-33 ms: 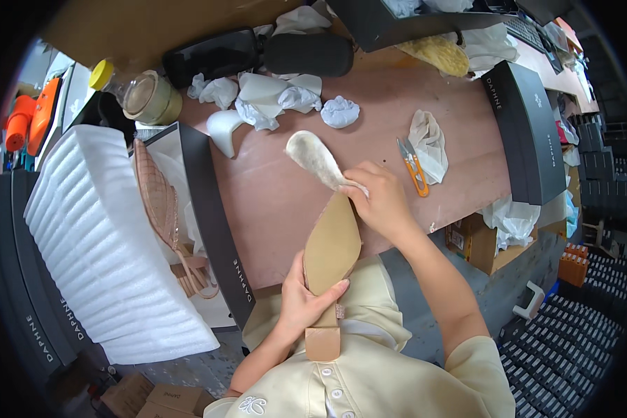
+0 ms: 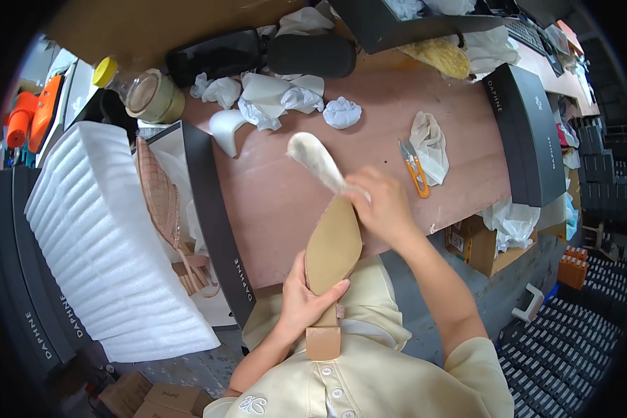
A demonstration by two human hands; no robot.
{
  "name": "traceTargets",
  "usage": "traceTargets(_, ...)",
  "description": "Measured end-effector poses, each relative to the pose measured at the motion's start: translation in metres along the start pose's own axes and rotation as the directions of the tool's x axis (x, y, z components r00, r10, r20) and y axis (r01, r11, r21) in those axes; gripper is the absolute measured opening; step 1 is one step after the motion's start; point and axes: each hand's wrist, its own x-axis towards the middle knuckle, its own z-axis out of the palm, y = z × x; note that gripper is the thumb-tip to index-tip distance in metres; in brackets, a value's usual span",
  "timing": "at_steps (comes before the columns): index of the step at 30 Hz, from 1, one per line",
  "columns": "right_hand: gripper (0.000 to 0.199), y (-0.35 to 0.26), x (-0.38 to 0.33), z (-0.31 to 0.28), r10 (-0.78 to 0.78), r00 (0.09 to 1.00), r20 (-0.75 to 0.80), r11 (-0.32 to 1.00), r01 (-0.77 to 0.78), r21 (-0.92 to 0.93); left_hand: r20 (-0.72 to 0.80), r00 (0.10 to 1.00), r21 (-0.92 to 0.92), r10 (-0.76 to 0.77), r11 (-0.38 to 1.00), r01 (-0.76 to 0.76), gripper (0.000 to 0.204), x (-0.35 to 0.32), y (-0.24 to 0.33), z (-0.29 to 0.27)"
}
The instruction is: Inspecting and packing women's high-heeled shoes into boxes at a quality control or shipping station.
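Note:
A pointed, block-heeled shoe (image 2: 334, 244) is in my left hand (image 2: 305, 297), tan sole facing up, its toe away from me and its heel against my shirt. My fingers and thumb wrap its middle. Motion smears my right hand (image 2: 380, 203), which is at the toe. It pinches the near end of a long, white, grey-smudged cloth pad (image 2: 318, 160), whose rounded far end reaches over the table. To the left, the matching pink quilted shoe (image 2: 157, 194) lies in an open dark shoebox (image 2: 216, 223), partly covered by white foam sheet (image 2: 111, 244).
Orange-handled thread snips (image 2: 416, 169) lie beside a crumpled pale cloth (image 2: 430, 146) on the pinkish tabletop (image 2: 279, 223). A closed dark shoebox (image 2: 529, 136) stands at the right edge. Crumpled white paper (image 2: 341, 112) and a glass jar (image 2: 153, 97) are at the back.
My right hand has shifted very slightly at the shoe's toe and is now blurred. The pad has moved a little with it; the shoe and my left hand are nearly unmoved.

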Motion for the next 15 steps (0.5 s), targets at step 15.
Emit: traceTargets(15, 0.017, -0.048, -0.058, -0.01, -0.237, 0.966, 0.1, 0.967, 0.224, 0.119, 0.041, 0.996, 0.077, 0.075, 0.994, -0.078, 0.053, -0.002, -0.027, -0.009)
